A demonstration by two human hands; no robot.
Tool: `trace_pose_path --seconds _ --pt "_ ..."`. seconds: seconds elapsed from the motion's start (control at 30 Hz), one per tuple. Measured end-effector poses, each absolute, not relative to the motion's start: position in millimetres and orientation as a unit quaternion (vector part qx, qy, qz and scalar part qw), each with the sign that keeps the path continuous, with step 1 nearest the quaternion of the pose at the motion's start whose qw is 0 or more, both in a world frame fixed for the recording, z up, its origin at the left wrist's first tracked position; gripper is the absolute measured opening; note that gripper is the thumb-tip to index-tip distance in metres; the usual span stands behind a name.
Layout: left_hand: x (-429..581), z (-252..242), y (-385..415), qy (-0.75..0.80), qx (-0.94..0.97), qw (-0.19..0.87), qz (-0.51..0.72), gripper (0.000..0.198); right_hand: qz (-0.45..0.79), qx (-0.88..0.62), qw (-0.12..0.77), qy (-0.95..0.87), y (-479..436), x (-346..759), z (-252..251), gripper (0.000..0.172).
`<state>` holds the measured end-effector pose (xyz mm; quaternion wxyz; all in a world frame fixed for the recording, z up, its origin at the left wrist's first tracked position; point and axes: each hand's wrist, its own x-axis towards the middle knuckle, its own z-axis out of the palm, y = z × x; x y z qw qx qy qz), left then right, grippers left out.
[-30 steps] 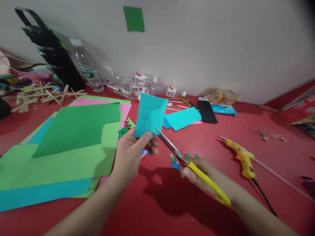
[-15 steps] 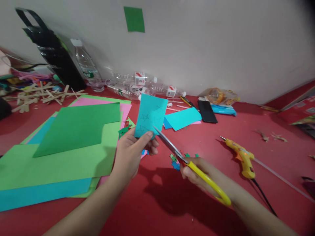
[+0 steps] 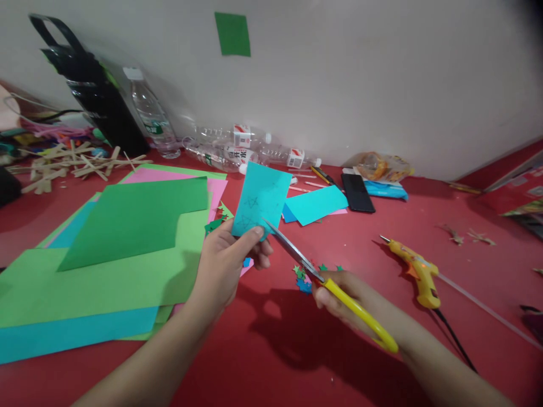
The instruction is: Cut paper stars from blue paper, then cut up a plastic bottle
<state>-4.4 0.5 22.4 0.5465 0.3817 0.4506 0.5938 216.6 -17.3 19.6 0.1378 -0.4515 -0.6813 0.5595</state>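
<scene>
A light-blue piece of paper [image 3: 265, 195] with pencilled stars on it is pinched by its lower edge in my left hand [image 3: 231, 254], thumb in front. My right hand [image 3: 345, 299] grips yellow-handled scissors [image 3: 352, 311]. Their blades point up and left, and the tip overlaps the lower part of the paper near my left thumb; whether it cuts into the paper I cannot tell. Small cut-out paper stars [image 3: 302, 280] in green, pink and blue lie on the red table beneath the scissors.
Stacked coloured sheets [image 3: 136, 220] cover the left side. A yellow glue gun [image 3: 413, 268] with its cord lies at right. Behind are a black phone [image 3: 357, 193], blue paper strips [image 3: 318, 204], plastic bottles [image 3: 224, 152], a black flask [image 3: 106, 104] and wooden sticks [image 3: 76, 164].
My left hand and the paper have shifted very slightly to the right. The scissors have hardly moved, with their tip still at the paper's lower part.
</scene>
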Motion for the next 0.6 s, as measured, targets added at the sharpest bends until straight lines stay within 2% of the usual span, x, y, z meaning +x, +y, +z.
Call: trace_pose_path --seconds 0.6 --pt "-4.5 20.9 0.7 0.459 0.38 0.542 0.592 0.012 0.567 -0.459 0.141 -0.669 -15.2 213.7 20.7 0.057"
